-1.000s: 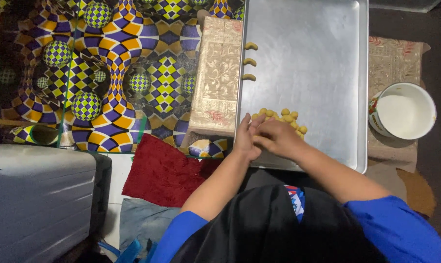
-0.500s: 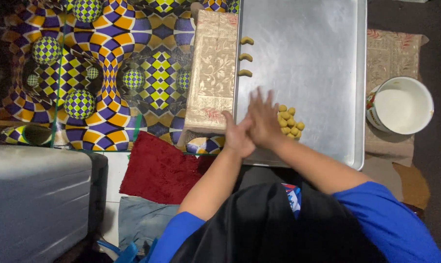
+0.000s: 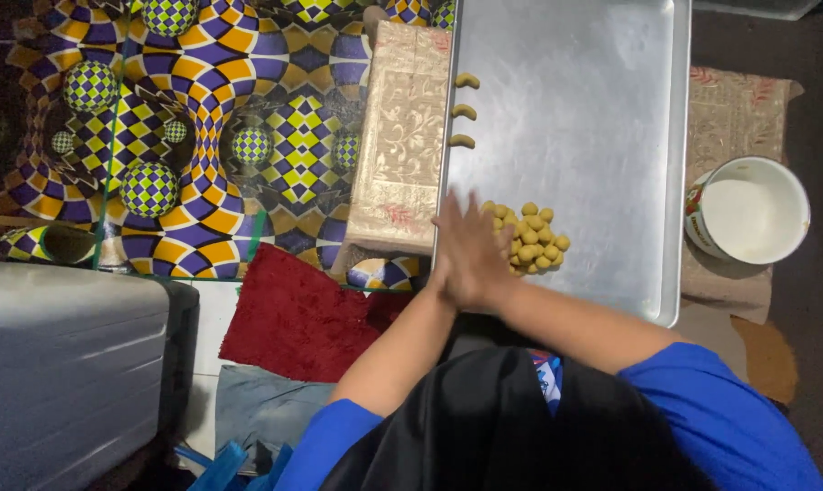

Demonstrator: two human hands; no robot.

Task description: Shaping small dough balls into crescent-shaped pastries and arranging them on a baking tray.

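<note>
My left hand and my right hand are pressed flat, palm to palm, fingers stretched out, over the near left corner of a large metal baking tray. Whatever lies between the palms is hidden. Just right of the fingertips, a pile of several small yellow dough balls rests on the tray. Three curved yellow dough pieces lie in a column along the tray's left edge, further away.
A gold patterned block lies along the tray's left side on a purple-and-yellow patterned mat. A white bowl with white contents stands to the right. A red cloth and a grey case lie near left.
The hands rose from the dough pile, came together palm to palm and are now shifted slightly left, with the fingers pointing away from me.
</note>
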